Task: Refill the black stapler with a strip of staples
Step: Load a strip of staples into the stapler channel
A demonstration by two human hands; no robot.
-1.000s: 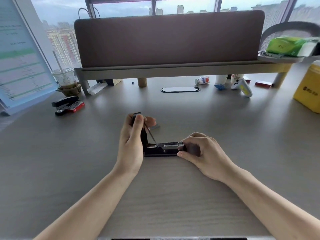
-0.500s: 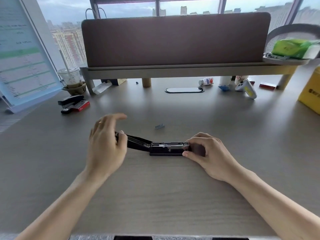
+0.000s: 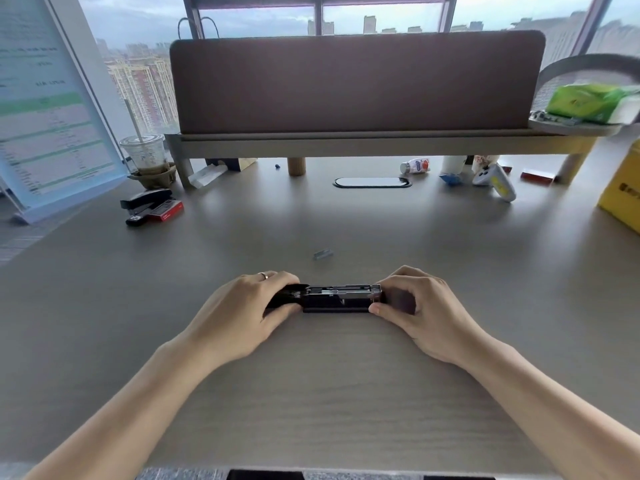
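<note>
The black stapler [image 3: 337, 299] lies lengthwise on the grey desk in front of me, its lid folded flat out to the left and its metal staple channel showing on top. My left hand [image 3: 242, 313] rests over the opened lid and grips it. My right hand [image 3: 420, 306] pinches the stapler's right end between thumb and fingers. A short grey strip of staples [image 3: 323, 254] lies loose on the desk just beyond the stapler, touched by neither hand.
A second black stapler [image 3: 147, 200] and a red staple box [image 3: 166, 210] sit at the far left by a plastic cup [image 3: 145, 155]. A desk shelf [image 3: 363, 140] with a divider spans the back; a yellow box [image 3: 623, 199] stands at the right edge.
My left hand swung the stapler's lid from upright down to the left until it lies flat, and now rests over it. My right hand stayed on the stapler's right end.
</note>
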